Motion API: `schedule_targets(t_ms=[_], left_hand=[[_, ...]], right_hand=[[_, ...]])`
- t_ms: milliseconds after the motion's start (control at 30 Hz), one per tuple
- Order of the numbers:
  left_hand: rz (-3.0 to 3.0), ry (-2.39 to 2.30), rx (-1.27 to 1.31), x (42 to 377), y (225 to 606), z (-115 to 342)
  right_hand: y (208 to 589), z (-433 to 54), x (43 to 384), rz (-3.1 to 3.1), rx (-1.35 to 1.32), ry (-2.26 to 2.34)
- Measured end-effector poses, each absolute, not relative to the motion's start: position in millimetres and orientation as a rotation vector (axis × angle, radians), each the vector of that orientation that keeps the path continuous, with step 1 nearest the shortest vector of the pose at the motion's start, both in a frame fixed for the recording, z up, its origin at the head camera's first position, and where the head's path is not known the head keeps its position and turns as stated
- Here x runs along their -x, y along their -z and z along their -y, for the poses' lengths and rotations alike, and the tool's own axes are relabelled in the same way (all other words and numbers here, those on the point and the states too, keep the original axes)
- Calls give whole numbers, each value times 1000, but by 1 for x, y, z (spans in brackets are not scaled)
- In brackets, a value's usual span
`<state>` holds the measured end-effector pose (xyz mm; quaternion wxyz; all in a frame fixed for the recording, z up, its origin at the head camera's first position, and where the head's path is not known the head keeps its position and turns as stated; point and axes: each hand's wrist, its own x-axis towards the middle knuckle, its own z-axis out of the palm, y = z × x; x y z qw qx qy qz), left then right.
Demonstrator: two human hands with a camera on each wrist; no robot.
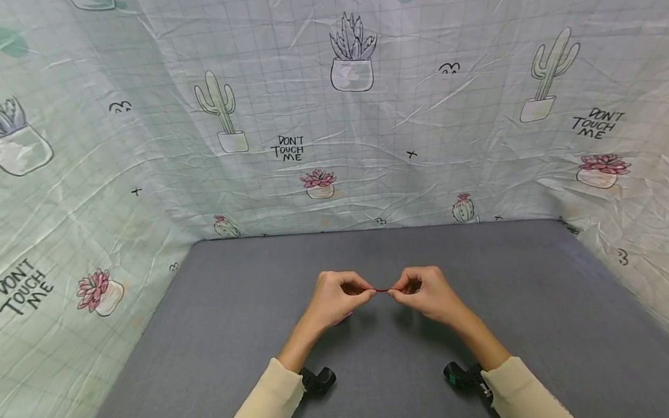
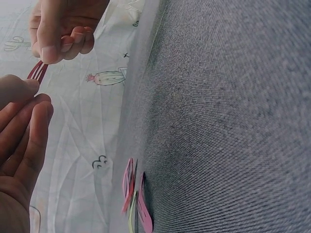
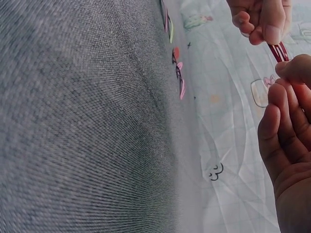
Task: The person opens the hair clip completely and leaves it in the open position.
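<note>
Cream fabric sleeves (image 1: 266,402) lie nearest; beyond, left hand (image 1: 335,296) and right hand (image 1: 428,294) clamp fingers on opposite ends of a dark-red slotted clip (image 2: 42,73).

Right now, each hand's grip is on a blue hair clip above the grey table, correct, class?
Not blue: the hair clip is red, as the left wrist view shows. The left grip and right grip hold it above the grey table.

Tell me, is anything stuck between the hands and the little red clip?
Nothing visible stands in the way: the left hand and the right hand both already pinch the red clip, one at each end. The pink clip on the table lies apart from it.
</note>
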<state>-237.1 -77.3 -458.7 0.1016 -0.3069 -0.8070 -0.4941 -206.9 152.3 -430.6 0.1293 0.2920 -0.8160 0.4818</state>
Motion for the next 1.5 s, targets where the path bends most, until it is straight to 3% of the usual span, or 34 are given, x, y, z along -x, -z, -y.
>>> schedule_targets(t_ms=[1133,1500], left_hand=[[2352,1451,892,234,460,75],[2359,1448,869,234,461,75]], right_hand=[[431,-152,206,2382,-823,-1407],[461,-159,225,2387,-801,-1392]])
